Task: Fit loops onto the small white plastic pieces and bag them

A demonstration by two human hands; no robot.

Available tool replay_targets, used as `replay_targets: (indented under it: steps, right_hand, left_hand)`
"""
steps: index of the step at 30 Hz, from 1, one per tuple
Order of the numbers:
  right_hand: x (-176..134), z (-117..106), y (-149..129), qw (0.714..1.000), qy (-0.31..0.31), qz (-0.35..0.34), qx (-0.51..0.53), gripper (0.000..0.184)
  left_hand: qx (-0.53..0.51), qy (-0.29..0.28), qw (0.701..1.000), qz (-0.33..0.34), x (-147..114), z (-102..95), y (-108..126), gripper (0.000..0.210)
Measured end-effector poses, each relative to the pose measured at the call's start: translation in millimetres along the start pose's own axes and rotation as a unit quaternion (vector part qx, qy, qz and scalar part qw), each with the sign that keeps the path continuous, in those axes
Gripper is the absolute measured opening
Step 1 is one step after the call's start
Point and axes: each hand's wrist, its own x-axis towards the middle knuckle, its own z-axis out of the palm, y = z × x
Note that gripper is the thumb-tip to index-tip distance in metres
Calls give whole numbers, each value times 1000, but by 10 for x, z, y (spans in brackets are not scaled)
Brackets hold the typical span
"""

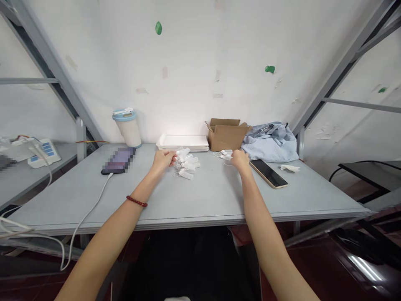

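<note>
Small white translucent tags, some with thin loops of string, lie in a loose pile [187, 165] at the middle of the table. My left hand [163, 161] is at the pile's left edge, thumb and fingers pinched together against a tag [183, 152]. A red bead bracelet [137, 201] circles that wrist. Farther right is a smaller group of similar tags [226, 155]. My right hand [240, 160] is at this group's right side with its fingers curled closed. What lies between those fingers is hidden by the hand.
Behind the piles stand a white flat stack [184, 142] and an open cardboard box [227, 136]. Light blue cloth [271, 144] is bunched beside the box. A phone [268, 173] lies near my right hand. On the left are a cup [128, 127] and a cabled phone [119, 160].
</note>
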Motion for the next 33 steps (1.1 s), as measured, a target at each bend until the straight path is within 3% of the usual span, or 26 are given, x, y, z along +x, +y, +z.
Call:
replay_targets:
  steps: [5, 14, 18, 20, 24, 27, 33]
  right_hand:
    - [59, 15, 33, 999, -47, 15, -5, 38]
    - [52, 42, 67, 1000, -23, -4, 5, 32]
    - [25, -17, 27, 991, -56, -36, 115, 19]
    - [1, -50, -12, 966, -81, -80, 230, 12]
    - [-78, -81, -133, 889, -111, -140, 422, 21]
    - [-152, -80, -242, 850, -138, -164, 480, 28]
    - [-331, -62, -449, 810, -198, -219, 506, 28]
  left_hand:
    - [2, -14, 1000, 5, -2, 8, -19, 16]
    - [-1, -14, 1000, -4, -51, 26, 40, 16]
    - [-2, -26, 1000, -4, -60, 29, 45, 18]
    - [-3, -32, 999, 1, -65, 30, 49, 20]
    - [-10, -74, 997, 31, -97, 51, 66, 23]
    - [-13, -122, 992, 40, -139, 85, 82, 25]
    - [-8, -164, 986, 36, -198, 143, 89, 31]
